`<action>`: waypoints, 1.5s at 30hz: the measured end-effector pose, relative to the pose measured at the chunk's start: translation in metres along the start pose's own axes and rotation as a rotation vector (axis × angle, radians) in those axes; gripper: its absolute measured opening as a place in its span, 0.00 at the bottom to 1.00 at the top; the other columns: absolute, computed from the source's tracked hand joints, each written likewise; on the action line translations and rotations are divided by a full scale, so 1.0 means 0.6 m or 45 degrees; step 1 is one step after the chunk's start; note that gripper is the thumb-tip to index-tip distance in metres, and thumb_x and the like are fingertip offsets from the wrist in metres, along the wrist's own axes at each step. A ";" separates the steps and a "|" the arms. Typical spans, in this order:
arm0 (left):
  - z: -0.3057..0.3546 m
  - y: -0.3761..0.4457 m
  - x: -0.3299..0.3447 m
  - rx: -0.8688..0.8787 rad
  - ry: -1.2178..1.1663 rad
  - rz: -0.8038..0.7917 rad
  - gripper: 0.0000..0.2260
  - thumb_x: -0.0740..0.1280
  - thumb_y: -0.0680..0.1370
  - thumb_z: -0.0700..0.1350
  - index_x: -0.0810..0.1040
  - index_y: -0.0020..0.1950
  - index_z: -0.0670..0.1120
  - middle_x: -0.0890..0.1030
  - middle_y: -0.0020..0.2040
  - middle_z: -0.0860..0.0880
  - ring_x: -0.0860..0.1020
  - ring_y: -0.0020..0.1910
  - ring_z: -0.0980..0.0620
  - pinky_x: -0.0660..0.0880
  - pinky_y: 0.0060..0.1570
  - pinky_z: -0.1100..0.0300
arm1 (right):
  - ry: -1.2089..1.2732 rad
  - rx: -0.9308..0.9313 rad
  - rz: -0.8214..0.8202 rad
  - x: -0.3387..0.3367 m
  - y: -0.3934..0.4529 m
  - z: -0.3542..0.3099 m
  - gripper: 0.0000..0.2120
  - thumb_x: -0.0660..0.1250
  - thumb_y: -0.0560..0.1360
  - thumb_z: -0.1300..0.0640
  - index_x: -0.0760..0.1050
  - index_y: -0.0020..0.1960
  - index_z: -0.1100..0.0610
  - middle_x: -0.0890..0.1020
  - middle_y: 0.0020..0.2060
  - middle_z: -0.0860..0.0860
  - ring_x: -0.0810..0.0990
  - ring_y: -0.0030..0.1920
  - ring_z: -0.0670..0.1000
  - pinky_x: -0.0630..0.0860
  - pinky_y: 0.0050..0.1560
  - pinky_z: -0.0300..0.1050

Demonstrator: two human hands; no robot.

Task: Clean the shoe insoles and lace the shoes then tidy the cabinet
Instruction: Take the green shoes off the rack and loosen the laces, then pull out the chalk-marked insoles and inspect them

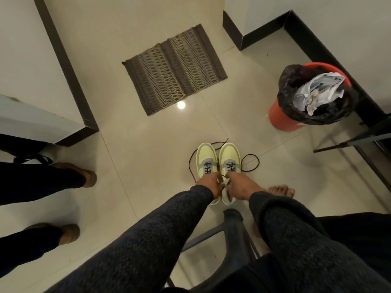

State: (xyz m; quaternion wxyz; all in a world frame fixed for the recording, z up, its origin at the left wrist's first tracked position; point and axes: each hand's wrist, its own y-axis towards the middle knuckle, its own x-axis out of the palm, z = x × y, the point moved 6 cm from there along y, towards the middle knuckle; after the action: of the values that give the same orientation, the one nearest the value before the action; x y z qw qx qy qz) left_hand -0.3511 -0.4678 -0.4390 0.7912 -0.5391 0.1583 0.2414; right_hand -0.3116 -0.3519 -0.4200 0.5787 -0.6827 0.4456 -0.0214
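Lacing right shoe: left hand and right hand each pinching lace just above tongue; keep ends even, tension snug.

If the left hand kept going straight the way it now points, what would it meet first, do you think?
Probably the laced tongue of the left yellow shoe, just beyond the left hand; its fingers already pinch the black lace there, though depth is unclear.

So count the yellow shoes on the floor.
2: the left shoe and the right shoe stand side by side under the hands; their heels are partly hidden.
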 end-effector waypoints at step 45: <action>0.851 -0.341 0.601 0.133 -0.489 -0.918 0.18 0.64 0.84 0.50 0.72 0.73 0.47 0.77 0.68 0.45 0.78 0.62 0.47 0.74 0.63 0.50 | 3.189 0.777 2.098 -0.006 -0.606 0.909 0.13 0.75 0.76 0.56 0.80 0.54 0.64 0.85 0.49 0.59 0.85 0.50 0.54 0.84 0.53 0.51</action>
State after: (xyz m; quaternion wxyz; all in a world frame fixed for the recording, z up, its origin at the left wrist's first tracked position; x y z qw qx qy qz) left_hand 0.0573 0.0211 -0.2763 0.8666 -0.4642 -0.1794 0.0367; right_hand 0.1958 0.0462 -0.3035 -0.1931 0.3447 0.8547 -0.3367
